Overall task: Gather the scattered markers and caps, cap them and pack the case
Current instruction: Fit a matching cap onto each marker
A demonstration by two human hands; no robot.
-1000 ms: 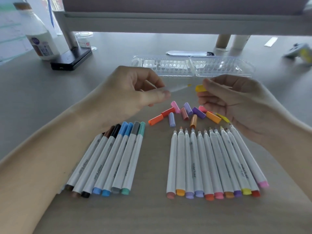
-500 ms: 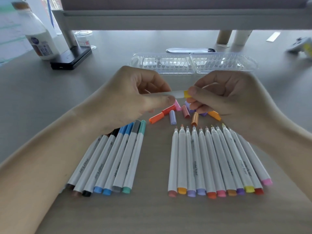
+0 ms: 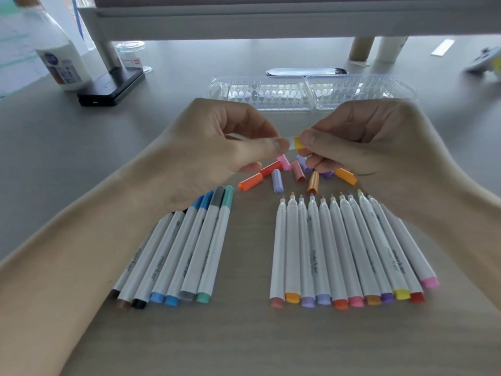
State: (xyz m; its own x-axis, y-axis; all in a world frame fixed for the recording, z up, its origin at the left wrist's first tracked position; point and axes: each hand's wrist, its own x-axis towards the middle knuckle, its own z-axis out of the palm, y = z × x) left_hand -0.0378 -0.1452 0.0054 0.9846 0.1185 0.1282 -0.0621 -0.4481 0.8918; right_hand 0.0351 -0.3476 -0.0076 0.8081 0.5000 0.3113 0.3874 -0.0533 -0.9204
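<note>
Toward the near edge of the surface (image 3: 244,343) I see capped markers (image 3: 176,251) on the left and uncapped markers (image 3: 339,248) on the right. Loose caps (image 3: 277,180) lie just behind them, the case (image 3: 271,92) farther back; a bottle (image 3: 58,61) stands at the far left corner.

Readable: only the word "marker", printed lengthwise in dark lowercase on white barrels. Legible on three of the capped markers (image 3: 160,267) lying at the left of the tabletop (image 3: 249,335), and on three of the uncapped markers (image 3: 314,263) in the row at the right, twice side by side near that row's right edge. Fainter print on neighbouring barrels, too small to read. Blue-and-red label on the white bottle (image 3: 58,63) at far left: blurred, unreadable. Red tag on the small clear jar (image 3: 132,59) nearby: likewise.
</note>
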